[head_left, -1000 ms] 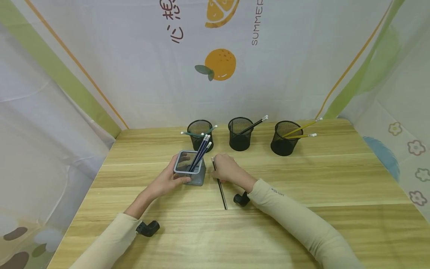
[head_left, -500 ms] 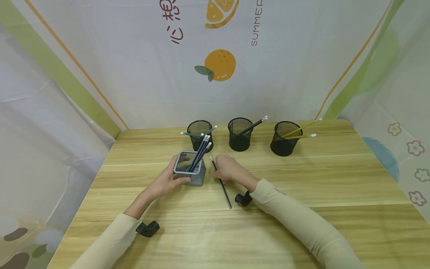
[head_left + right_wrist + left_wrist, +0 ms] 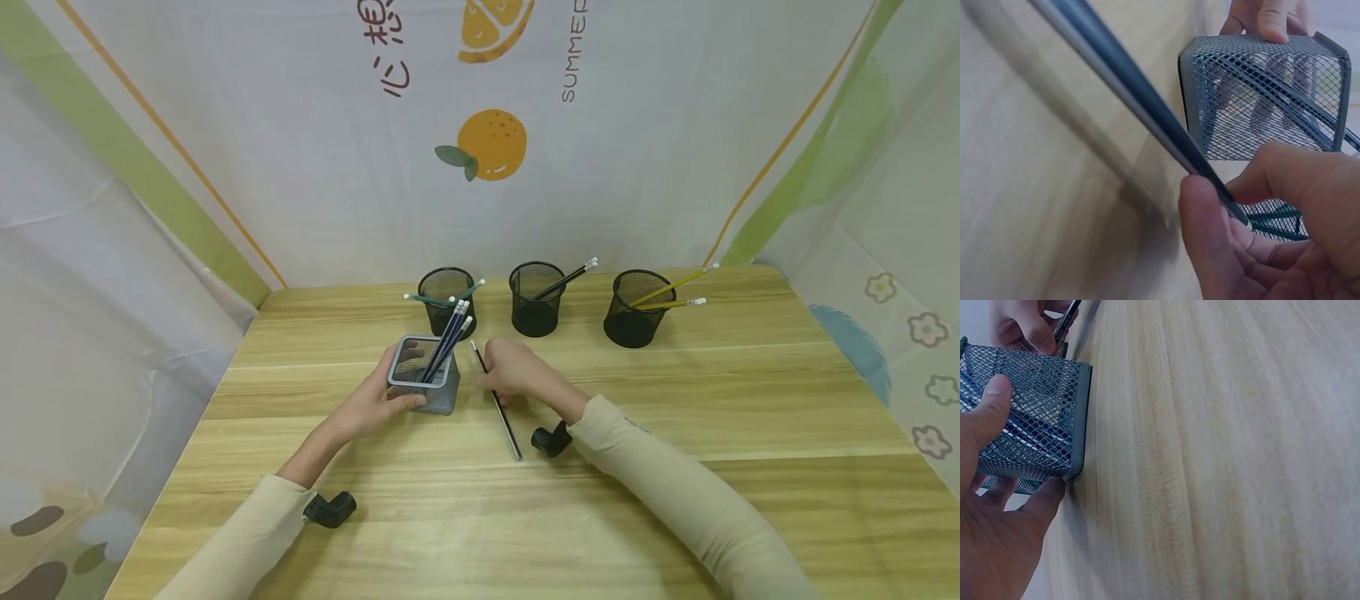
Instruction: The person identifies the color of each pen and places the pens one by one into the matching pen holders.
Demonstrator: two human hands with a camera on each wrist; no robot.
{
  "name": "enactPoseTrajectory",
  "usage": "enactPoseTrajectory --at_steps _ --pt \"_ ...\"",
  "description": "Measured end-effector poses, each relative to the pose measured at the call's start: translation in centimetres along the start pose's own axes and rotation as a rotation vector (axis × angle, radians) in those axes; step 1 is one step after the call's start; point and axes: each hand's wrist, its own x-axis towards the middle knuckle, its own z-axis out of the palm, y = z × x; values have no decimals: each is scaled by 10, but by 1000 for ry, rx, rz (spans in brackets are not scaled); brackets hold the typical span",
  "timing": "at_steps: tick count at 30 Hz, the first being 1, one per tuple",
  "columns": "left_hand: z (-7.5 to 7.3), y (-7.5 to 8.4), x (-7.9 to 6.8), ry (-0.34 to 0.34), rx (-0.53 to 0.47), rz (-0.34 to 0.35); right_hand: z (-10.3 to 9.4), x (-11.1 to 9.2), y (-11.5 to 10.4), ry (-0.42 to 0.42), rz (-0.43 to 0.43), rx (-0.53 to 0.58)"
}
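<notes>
My left hand (image 3: 371, 404) grips a square grey mesh pencil holder (image 3: 435, 400), thumb on the near side and fingers round the left and far sides. Several dark blue pencils (image 3: 448, 343) with white erasers lean to the right inside it. Just right of the holder, my right hand (image 3: 517, 371) pinches a black pencil (image 3: 507, 429) between thumb and fingers. This pencil slants, its eraser end away from me and its other end toward me. In the right wrist view the pencil (image 3: 1141, 94) runs close over the table, its shadow beside it.
Behind stand three round black mesh cups: one with green pencils (image 3: 431, 300), one with black pencils (image 3: 566, 282), one with yellow pencils (image 3: 671, 305). A white printed curtain (image 3: 337, 192) hangs behind and beside the wooden table (image 3: 420, 533). Black wrist devices (image 3: 330, 510) sit at both sleeves.
The black pencil in my right hand has turned, its near end swinging to the right, and shifted slightly away from me. My left hand and the holder have stayed in place.
</notes>
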Motion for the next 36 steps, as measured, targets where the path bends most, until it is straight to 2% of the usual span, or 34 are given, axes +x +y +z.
enactPoseTrajectory --at_steps 15,28,36 --pt "0 0 0 3 11 3 -11 -11 11 57 -25 88" --pt "0 -4 0 -4 3 36 -15 -17 16 73 -59 109" --pt "-1 -4 0 -2 18 25 -21 -21 14 75 -48 102"
